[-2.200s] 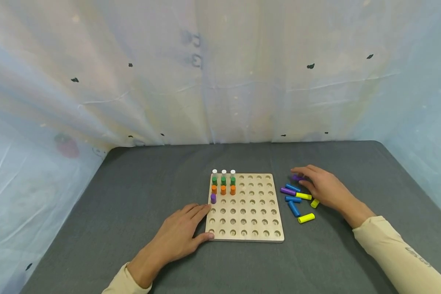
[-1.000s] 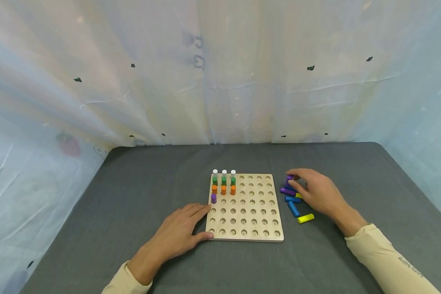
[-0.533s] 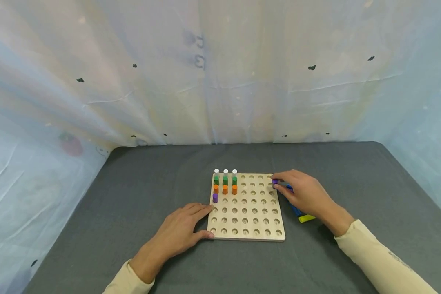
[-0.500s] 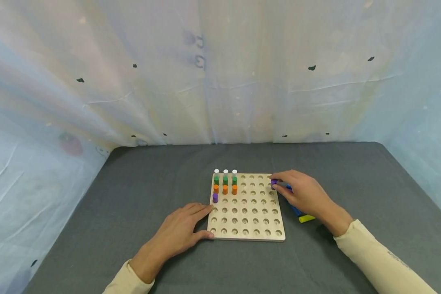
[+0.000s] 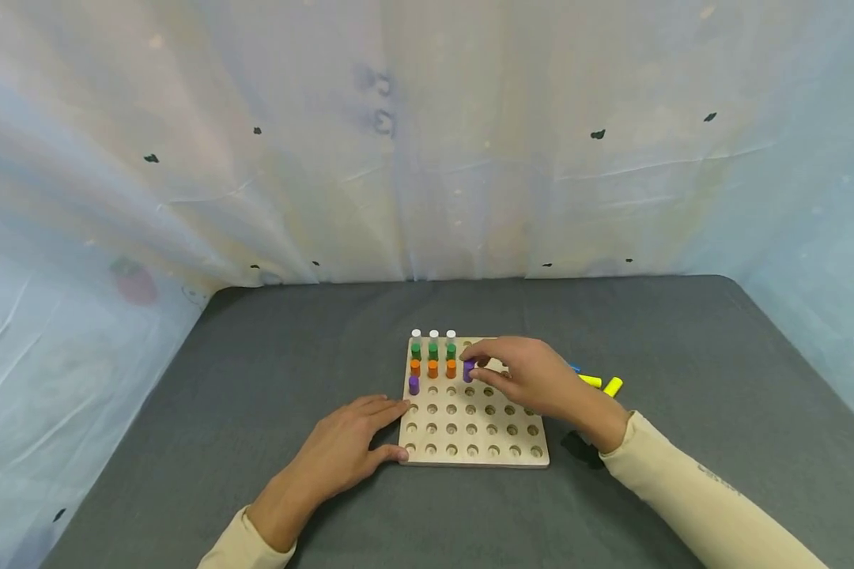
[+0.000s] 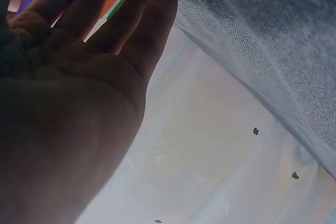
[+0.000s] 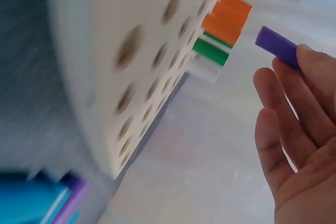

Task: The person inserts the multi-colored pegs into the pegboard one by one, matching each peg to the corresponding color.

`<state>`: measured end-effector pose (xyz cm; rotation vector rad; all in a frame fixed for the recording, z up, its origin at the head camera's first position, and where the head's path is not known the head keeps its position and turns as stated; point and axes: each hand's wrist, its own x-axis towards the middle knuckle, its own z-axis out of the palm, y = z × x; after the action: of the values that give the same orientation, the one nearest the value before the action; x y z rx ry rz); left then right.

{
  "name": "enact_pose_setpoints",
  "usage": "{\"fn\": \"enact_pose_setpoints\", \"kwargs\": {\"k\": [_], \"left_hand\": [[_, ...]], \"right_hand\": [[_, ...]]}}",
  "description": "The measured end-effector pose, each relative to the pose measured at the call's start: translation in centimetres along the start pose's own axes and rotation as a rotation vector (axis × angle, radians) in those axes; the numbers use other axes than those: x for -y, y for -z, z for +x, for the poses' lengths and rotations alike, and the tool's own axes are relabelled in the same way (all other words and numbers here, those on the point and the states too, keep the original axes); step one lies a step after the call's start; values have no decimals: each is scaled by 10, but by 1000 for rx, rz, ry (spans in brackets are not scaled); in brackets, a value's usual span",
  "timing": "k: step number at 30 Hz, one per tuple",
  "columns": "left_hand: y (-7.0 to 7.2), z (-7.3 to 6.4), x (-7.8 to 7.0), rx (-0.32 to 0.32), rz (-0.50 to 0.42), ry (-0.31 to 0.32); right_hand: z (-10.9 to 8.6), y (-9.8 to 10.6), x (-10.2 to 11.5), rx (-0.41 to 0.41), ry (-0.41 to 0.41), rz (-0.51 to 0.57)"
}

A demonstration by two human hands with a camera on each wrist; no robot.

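I see the left hand (image 5: pixel 345 446) palm down, fingers relaxed, its tips and thumb touching the left edge of the board (image 5: pixel 462 439). Farther right, just beside the orange pegs (image 5: pixel 432 369), the right hand (image 5: pixel 537 379) pinches a purple peg (image 5: pixel 468 371) above the board (other fingers loosely spread, my right wrist view shows), its forearm slanting in past the yellow pegs (image 5: pixel 614 386).

A pale curtain (image 5: pixel 470 213) — dark-flecked — hangs behind the grey table (image 5: pixel 306 340).

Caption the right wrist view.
Right hand holds a purple peg above a board with orange pegs and green pegs.
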<state>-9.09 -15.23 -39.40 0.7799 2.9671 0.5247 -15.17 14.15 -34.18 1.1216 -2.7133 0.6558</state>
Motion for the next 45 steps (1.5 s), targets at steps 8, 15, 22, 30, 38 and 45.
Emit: {"fn": "enact_pose_setpoints", "kwargs": {"k": [8, 15, 22, 30, 38, 45], "left_hand": [[0, -2, -1, -4, 4, 2], [1, -1, -1, -8, 10, 3], [2, -2, -2, 14, 2, 22], [3, -3, 0, 16, 9, 24], [3, -2, 1, 12, 14, 31], [1, -1, 1, 10, 15, 28]], "right_hand": [[20, -14, 12, 140, -35, 69], [30, -22, 17, 169, -18, 69], [38, -28, 19, 202, -19, 53], [43, -32, 18, 229, -32, 58], [45, -34, 18, 230, -20, 54], [44, -35, 19, 269, -46, 66]]}}
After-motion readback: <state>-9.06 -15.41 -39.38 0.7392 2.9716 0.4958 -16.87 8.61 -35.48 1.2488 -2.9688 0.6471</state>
